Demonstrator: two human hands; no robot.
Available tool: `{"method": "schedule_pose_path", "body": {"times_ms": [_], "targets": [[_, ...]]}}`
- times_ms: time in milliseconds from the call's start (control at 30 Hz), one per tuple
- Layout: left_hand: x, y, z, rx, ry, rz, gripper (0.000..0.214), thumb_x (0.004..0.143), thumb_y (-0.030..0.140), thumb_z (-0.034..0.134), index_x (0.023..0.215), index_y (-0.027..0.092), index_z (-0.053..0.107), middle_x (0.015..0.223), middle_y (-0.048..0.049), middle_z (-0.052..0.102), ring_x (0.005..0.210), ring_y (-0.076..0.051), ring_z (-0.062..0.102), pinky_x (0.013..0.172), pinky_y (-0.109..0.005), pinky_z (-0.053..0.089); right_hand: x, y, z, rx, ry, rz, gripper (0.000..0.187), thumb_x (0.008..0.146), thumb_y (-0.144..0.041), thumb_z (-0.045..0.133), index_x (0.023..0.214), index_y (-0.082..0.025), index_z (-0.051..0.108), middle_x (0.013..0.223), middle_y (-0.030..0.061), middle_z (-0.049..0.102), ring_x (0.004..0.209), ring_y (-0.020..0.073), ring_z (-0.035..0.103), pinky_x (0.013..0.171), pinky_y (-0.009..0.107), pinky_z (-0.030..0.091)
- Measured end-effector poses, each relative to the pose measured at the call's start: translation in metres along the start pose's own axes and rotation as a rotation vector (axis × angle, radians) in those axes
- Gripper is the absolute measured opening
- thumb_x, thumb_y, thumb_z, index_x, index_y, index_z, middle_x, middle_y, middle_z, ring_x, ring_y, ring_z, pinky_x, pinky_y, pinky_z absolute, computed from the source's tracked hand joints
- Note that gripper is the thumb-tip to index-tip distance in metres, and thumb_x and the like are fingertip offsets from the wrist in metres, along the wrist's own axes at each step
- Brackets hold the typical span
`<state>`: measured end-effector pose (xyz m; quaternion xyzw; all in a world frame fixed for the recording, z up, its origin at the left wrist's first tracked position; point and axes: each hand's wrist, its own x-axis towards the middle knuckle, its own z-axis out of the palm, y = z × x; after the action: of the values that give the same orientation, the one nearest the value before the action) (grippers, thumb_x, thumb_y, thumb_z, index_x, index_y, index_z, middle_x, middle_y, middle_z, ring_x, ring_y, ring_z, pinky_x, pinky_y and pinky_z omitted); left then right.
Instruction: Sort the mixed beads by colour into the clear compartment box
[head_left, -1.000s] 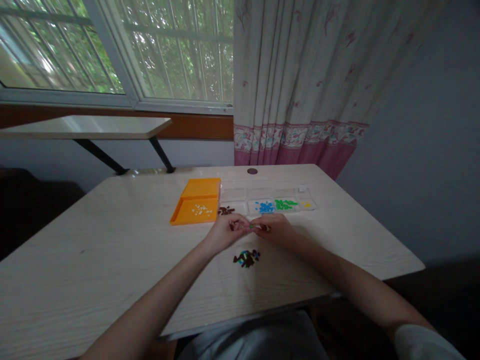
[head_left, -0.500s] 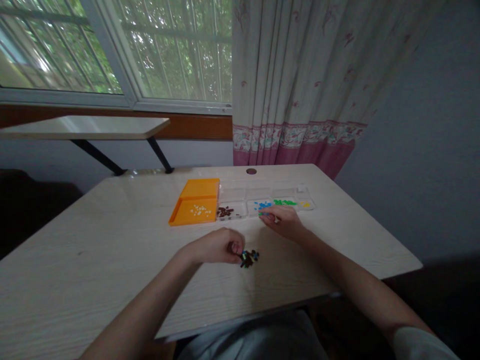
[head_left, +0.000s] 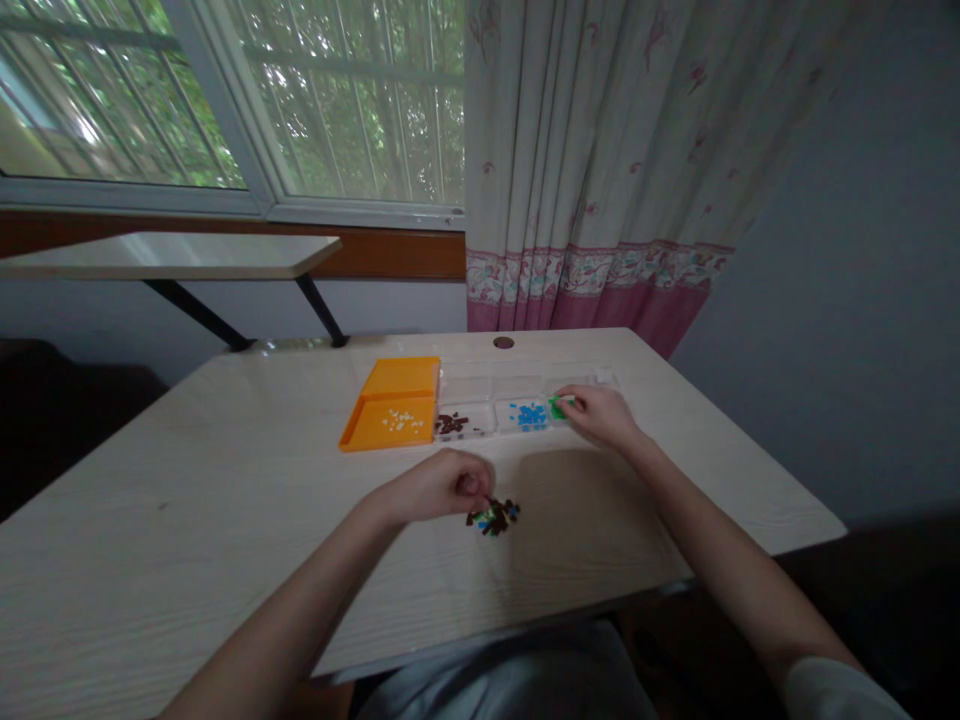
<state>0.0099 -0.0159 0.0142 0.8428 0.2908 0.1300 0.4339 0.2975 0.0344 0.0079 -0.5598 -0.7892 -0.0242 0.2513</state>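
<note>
My left hand (head_left: 450, 486) is closed, its curled fingertips touching the left side of a small mixed heap of pieces (head_left: 496, 517). Brown, green, blue and pale bits show in that heap on the table; what the fingers pinch is hidden. Farther out, my right hand (head_left: 600, 412) has thumb and fingers pressed together over the clear compartment box (head_left: 491, 432). Its fingertips reach down to green pieces (head_left: 555, 408), and I cannot make out what is between them. Beside them lie small blue pieces (head_left: 529, 415) in their own compartment. Brown pieces (head_left: 451, 424) fill another one.
An orange tray (head_left: 352, 437) with small white pieces (head_left: 403, 420) adjoins the box's left end. A raised shelf (head_left: 225, 255) on dark legs stands at the table's back left. Behind are a curtain (head_left: 570, 200) and a window. The table (head_left: 225, 540) ends close to my lap.
My right hand has moved right, from the blue compartment to the green one, uncovering the blue pieces. My left hand has shifted slightly, and more of the heap's left side shows.
</note>
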Motion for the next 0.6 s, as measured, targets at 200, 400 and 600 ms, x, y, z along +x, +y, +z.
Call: {"method": "schedule_pose_path", "body": {"times_ms": [200,400,600], "targets": [[0.006,-0.002,0.002,-0.082,0.242,-0.018,0.019,0.071,0.031,0.061,0.069,0.013,0.055,0.059,0.0035,0.046,0.051,-0.006,0.038,0.046,-0.016,0.029,0.005,0.028,-0.001,-0.07,-0.086,0.118,0.025,0.077,-0.034,0.054,0.096,-0.024,0.067,0.059,-0.0005,0.06,0.054,0.0132,0.052,0.049,0.021,0.029],[0.011,-0.003,0.006,-0.079,0.424,-0.05,0.022,0.07,0.033,0.063,0.068,0.012,0.056,0.055,0.0053,0.041,0.049,-0.005,0.033,0.045,-0.015,0.026,0.001,0.001,0.005,0.08,-0.106,0.029,0.025,0.079,-0.033,0.052,0.096,-0.023,0.067,0.055,-0.0026,0.056,0.047,0.0097,0.047,0.048,0.02,0.029],[0.014,-0.004,0.011,-0.05,0.498,-0.052,0.022,0.07,0.033,0.063,0.068,0.013,0.056,0.053,0.0058,0.04,0.048,-0.005,0.033,0.044,-0.015,0.025,-0.021,-0.06,0.025,0.268,-0.138,-0.293,0.018,0.077,-0.031,0.058,0.088,-0.024,0.069,0.055,-0.0037,0.06,0.048,0.0077,0.05,0.051,0.018,0.033]]}}
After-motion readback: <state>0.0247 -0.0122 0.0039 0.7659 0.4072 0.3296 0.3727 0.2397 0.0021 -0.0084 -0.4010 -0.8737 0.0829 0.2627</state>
